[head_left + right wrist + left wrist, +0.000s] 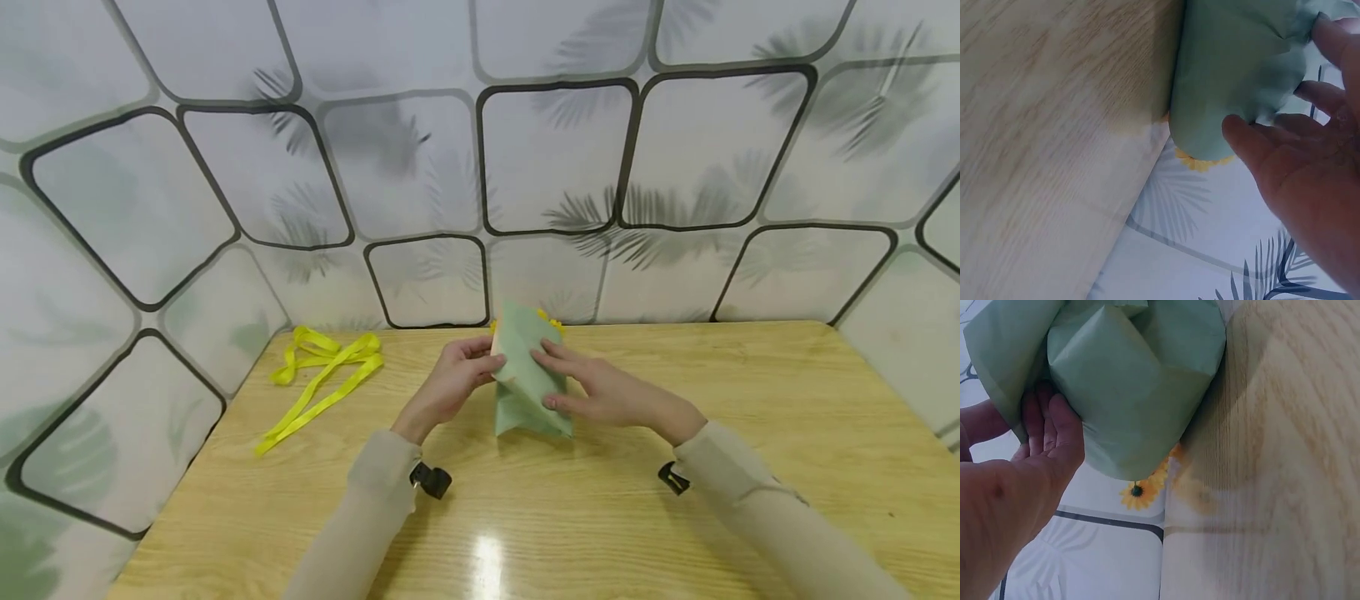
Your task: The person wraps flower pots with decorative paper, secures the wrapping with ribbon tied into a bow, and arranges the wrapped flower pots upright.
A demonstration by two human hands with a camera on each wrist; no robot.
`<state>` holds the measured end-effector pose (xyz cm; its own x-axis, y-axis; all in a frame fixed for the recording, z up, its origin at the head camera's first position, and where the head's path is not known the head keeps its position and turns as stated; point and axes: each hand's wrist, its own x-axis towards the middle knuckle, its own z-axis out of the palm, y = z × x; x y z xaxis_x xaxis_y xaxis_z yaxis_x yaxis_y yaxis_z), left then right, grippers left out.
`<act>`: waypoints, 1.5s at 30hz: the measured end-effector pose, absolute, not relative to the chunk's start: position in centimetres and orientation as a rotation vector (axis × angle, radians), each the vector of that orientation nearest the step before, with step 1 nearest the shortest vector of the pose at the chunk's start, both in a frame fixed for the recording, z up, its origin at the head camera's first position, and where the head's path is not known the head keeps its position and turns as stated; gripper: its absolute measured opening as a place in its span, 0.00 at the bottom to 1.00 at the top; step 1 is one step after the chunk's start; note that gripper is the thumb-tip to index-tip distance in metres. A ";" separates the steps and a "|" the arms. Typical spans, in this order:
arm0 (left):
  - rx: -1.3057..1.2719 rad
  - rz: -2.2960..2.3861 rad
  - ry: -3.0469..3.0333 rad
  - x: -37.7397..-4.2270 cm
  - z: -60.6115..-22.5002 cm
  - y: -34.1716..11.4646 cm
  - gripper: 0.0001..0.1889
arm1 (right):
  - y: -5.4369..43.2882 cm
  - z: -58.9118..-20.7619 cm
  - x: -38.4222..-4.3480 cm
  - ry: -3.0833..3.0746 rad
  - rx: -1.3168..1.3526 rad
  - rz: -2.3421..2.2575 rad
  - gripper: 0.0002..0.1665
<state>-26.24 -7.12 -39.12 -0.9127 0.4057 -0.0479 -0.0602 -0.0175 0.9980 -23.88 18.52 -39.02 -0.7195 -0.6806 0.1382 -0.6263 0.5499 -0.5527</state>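
Sheets of green wrapping paper [528, 392] stand folded around a bunch of yellow flowers [551, 320] near the table's far edge. Only some petals show past the paper; the stems are hidden. My left hand [453, 379] pinches the paper's left edge between thumb and fingers. In the left wrist view its fingers [1063, 425] go in behind a raised flap, below the wrapped bulge. Spread fingers of my right hand [600, 392] rest on the paper's right side. From the right wrist, the paper [1210, 81] looks rounded and creased beneath the fingertips, with a yellow flower [1196, 164] past its end.
A yellow ribbon [367, 344] lies in loose loops on the wooden table [465, 517], at the far left. Behind the table rises a pale wall covering [420, 175] with dark outlines and leaf prints. Each wrist carries a small black camera mount [432, 481].
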 end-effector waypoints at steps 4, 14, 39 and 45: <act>0.320 2.029 1.898 -26.2 -39.3 -7.2 0.23 | 18.1 -39.0 -23.7 2.666 -1.120 -0.888 0.41; 0.072 1.750 2.349 -25.3 -38.3 -7.5 0.18 | 17.0 -38.5 -23.6 2.671 -1.082 -0.797 0.41; 0.258 1.589 2.581 -24.9 -39.0 -8.6 0.25 | 16.6 -38.9 -23.6 2.716 -1.118 -0.782 0.45; 1.011 1.187 2.794 -24.7 -37.8 -9.8 0.12 | 16.6 -39.0 -23.7 2.708 -1.100 -0.776 0.46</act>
<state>-24.72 -9.78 -37.84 -0.7990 0.5297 0.2847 0.5727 0.5258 0.6289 -23.74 16.55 -38.98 -0.7293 -0.6794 0.0812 -0.6193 0.6050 -0.5005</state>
